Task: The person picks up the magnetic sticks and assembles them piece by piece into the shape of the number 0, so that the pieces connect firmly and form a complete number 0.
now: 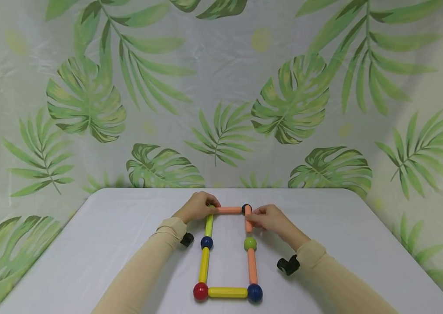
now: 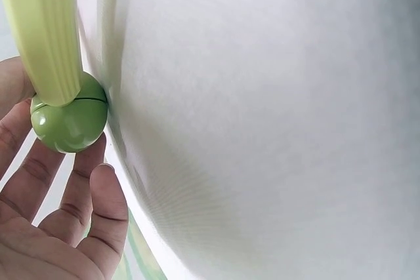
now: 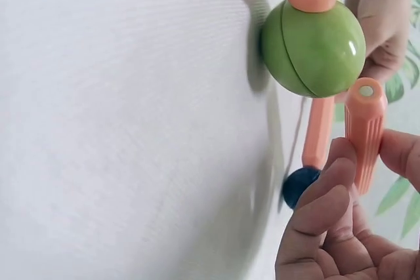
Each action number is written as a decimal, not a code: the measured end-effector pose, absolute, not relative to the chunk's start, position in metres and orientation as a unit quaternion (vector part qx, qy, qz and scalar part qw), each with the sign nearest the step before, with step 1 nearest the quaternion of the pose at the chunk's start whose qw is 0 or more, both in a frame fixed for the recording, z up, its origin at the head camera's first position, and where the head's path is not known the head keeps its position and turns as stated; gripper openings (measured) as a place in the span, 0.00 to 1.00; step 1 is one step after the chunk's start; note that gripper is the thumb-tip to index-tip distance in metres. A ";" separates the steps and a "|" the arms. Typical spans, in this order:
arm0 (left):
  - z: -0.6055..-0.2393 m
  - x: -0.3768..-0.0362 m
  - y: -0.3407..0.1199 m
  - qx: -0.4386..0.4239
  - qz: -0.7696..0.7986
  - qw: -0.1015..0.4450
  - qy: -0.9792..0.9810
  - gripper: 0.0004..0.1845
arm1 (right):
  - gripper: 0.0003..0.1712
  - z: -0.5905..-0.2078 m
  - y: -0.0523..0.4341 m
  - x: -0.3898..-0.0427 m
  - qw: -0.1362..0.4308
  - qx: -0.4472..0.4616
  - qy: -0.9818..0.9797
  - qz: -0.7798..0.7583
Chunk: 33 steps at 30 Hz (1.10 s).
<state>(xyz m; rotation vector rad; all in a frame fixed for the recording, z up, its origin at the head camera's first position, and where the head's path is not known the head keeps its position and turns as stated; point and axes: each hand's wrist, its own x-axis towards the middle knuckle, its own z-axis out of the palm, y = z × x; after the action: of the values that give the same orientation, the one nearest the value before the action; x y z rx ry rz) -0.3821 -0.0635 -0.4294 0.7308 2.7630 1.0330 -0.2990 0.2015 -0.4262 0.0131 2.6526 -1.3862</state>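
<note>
At the far left corner of a frame of magnetic rods and balls, my left hand (image 1: 197,206) holds a green ball (image 2: 69,122), fingers bent around it. A yellow-green rod (image 1: 208,226) runs from that ball toward me, and an orange rod (image 1: 230,210) joins it to a dark blue ball (image 1: 246,208). My right hand (image 1: 273,218) pinches another orange rod (image 3: 365,126) between thumb and fingers on the frame's right side. In the right wrist view, this rod's near end is apart from a second green ball (image 3: 314,47); its far end is hidden by fingers.
Nearer me are a blue ball (image 1: 207,243), a yellow rod (image 1: 204,265), a red ball (image 1: 200,291), a front yellow rod (image 1: 227,292), a corner blue ball (image 1: 255,293) and an orange side rod (image 1: 252,266). All rest on the white-covered table (image 1: 127,213), before a leaf-patterned backdrop (image 1: 221,87).
</note>
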 end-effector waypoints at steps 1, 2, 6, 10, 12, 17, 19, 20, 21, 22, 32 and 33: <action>-0.429 -0.382 -0.064 0.240 0.339 0.051 0.908 0.04 | 0.20 -0.427 0.202 -0.298 0.075 0.005 0.884 -0.462; -0.430 -0.382 -0.064 0.240 0.339 0.051 0.908 0.04 | 0.20 -0.428 0.202 -0.297 0.076 0.006 0.884 -0.461; -0.430 -0.382 -0.065 0.239 0.341 0.051 0.908 0.04 | 0.20 -0.429 0.203 -0.294 0.077 0.014 0.886 -0.457; -0.430 -0.382 -0.066 0.240 0.343 0.052 0.907 0.04 | 0.18 -0.430 0.202 -0.292 0.084 0.028 0.881 -0.465; -0.430 -0.382 -0.067 0.240 0.343 0.052 0.907 0.04 | 0.18 -0.431 0.201 -0.292 0.089 0.029 0.877 -0.472; -0.430 -0.381 -0.068 0.237 0.346 0.055 0.906 0.04 | 0.17 -0.435 0.201 -0.292 0.096 0.036 0.869 -0.484; -0.430 -0.381 -0.068 0.237 0.346 0.057 0.906 0.05 | 0.17 -0.436 0.201 -0.293 0.096 0.039 0.868 -0.485; -0.430 -0.381 -0.068 0.237 0.347 0.057 0.906 0.05 | 0.17 -0.436 0.201 -0.293 0.096 0.039 0.868 -0.485; -0.430 -0.381 -0.068 0.236 0.347 0.057 0.906 0.05 | 0.17 -0.436 0.201 -0.293 0.097 0.038 0.868 -0.485; -0.430 -0.381 -0.068 0.236 0.346 0.057 0.906 0.05 | 0.17 -0.436 0.201 -0.294 0.098 0.038 0.868 -0.485; -0.431 -0.382 -0.065 0.244 0.349 0.054 0.903 0.05 | 0.15 -0.435 0.202 -0.294 0.100 0.023 0.876 -0.470; -0.431 -0.382 -0.065 0.244 0.349 0.053 0.903 0.05 | 0.15 -0.435 0.202 -0.295 0.101 0.021 0.877 -0.469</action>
<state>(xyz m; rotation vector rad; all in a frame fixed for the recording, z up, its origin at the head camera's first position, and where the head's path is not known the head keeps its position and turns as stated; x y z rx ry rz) -0.3819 -0.0647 -0.4308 0.7412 2.7454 1.0603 -0.2946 0.2024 -0.4352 0.0625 2.5920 -1.3853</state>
